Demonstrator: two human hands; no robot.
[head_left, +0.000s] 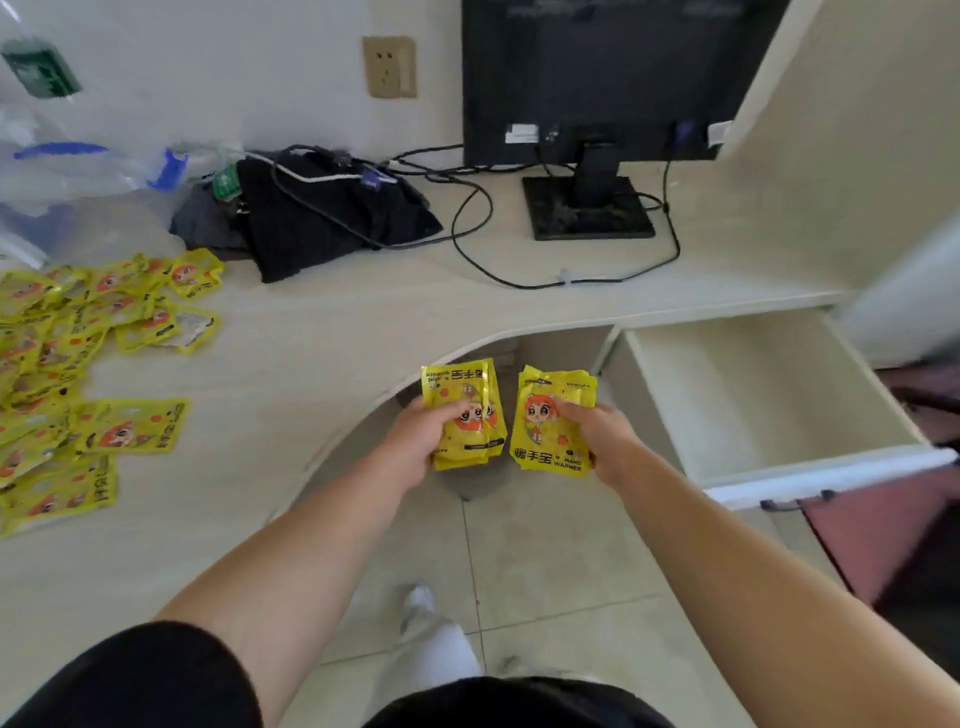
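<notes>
My left hand (418, 441) grips a small stack of yellow hand-warmer packets (465, 387), printed side up and turned upside down to me. My right hand (605, 441) grips another yellow packet stack (550, 410), upright with a cartoon figure showing. Both stacks hang side by side above the floor in front of the desk's curved cut-out. Many more yellow packets (78, 374) lie scattered on the desk at the left. An open white drawer (758, 395) is to the right of my right hand, its inside bare.
A black monitor (597, 78) on its stand sits at the back of the pale desk (311, 322), with cables trailing. Black cloth (322, 218) and clear plastic bags (78, 182) lie at the back left. A dark red seat (893, 530) stands at the right. The floor is tiled.
</notes>
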